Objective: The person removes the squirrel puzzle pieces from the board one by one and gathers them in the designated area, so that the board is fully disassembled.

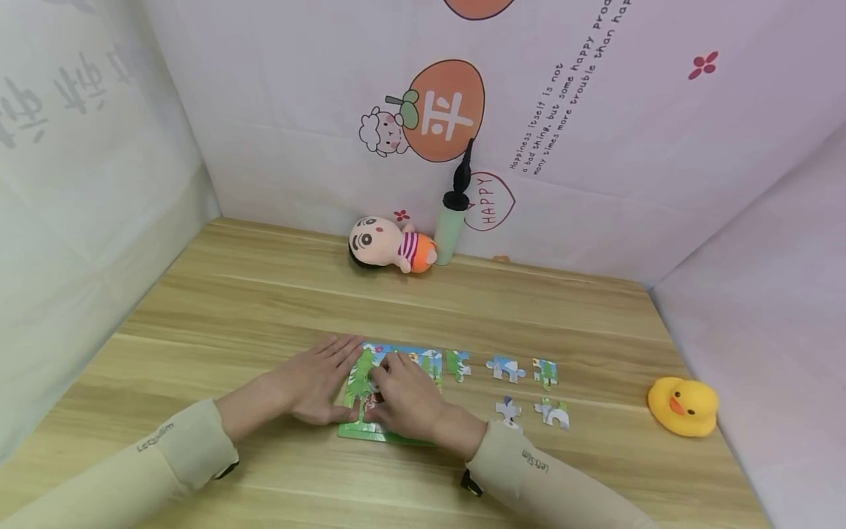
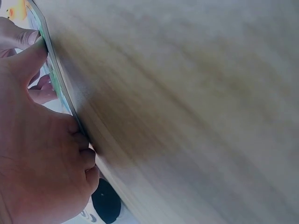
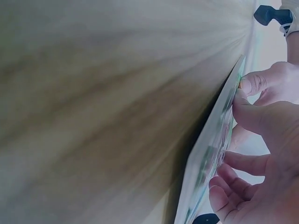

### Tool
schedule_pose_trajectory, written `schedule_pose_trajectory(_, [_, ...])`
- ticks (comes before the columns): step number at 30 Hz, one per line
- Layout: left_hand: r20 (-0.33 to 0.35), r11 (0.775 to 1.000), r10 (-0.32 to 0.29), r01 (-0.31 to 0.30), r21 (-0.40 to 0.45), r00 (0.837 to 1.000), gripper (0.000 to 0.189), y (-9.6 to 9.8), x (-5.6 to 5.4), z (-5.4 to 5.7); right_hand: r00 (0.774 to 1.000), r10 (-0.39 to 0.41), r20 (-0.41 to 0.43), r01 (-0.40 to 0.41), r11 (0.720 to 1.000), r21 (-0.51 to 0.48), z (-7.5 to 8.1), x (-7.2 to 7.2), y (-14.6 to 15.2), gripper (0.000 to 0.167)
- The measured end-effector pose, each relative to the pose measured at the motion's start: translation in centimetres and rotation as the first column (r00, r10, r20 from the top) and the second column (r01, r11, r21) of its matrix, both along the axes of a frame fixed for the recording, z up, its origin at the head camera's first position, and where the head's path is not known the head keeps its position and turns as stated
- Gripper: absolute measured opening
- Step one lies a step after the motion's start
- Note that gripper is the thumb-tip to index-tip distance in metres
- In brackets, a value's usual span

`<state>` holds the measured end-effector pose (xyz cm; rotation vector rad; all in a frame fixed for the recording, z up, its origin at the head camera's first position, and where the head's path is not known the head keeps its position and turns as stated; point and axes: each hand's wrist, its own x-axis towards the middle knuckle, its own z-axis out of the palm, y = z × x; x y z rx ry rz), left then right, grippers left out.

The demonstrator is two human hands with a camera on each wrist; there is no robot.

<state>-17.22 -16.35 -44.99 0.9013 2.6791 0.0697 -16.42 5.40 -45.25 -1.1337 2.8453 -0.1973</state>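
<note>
A jigsaw board (image 1: 396,436) with a green lower border and a partly covered picture lies on the table. My left hand (image 1: 317,382) rests along its left side, fingers stretched toward the upper left corner and thumb pressed on the lower left part. Over the middle of the board, my right hand (image 1: 413,400) touches the picture with thumb and index finger spread apart; its other fingers (image 3: 233,182) bend loosely. The two thumbs meet close together in the right wrist view. Part of the picture is hidden under my right hand.
Right of the board lie several loose jigsaw pieces (image 1: 506,368), one (image 1: 457,364) beside its edge. A yellow rubber duck (image 1: 684,406) sits near the table's right edge. At the back are a plush doll (image 1: 390,245) and a pale green bottle-shaped pump (image 1: 451,228) with a black top.
</note>
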Motion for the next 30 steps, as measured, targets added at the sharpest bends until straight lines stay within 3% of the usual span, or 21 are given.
schedule_pose_trajectory(6, [-0.003,1.000,-0.006,0.006,0.000,1.000,0.108,0.1,-0.1,0.1,1.000,-0.025,-0.017,0.025,1.000,-0.016,0.3,0.1,-0.1,0.056])
schedule_pose_trajectory(13, [-0.006,1.000,-0.006,0.006,-0.003,1.000,0.109,0.1,-0.2,0.2,0.999,-0.037,0.020,0.037,0.998,-0.044,0.5,0.4,-0.2,0.059])
schedule_pose_trajectory(22, [0.002,1.000,0.002,-0.002,-0.007,1.000,0.109,0.1,-0.2,0.4,1.000,0.014,0.027,-0.010,0.986,-0.166,0.7,0.6,-0.4,0.030])
schedule_pose_trajectory(26, [0.005,1.000,0.005,-0.005,-0.005,1.000,0.108,0.1,-0.2,0.2,0.997,0.018,0.081,0.001,0.973,-0.231,0.9,0.7,-0.2,0.027])
schedule_pose_trajectory(30, [-0.007,1.000,-0.001,0.001,-0.007,1.000,0.109,0.1,-0.1,-0.1,0.998,0.012,0.069,0.011,0.947,-0.321,1.4,0.6,0.8,0.022])
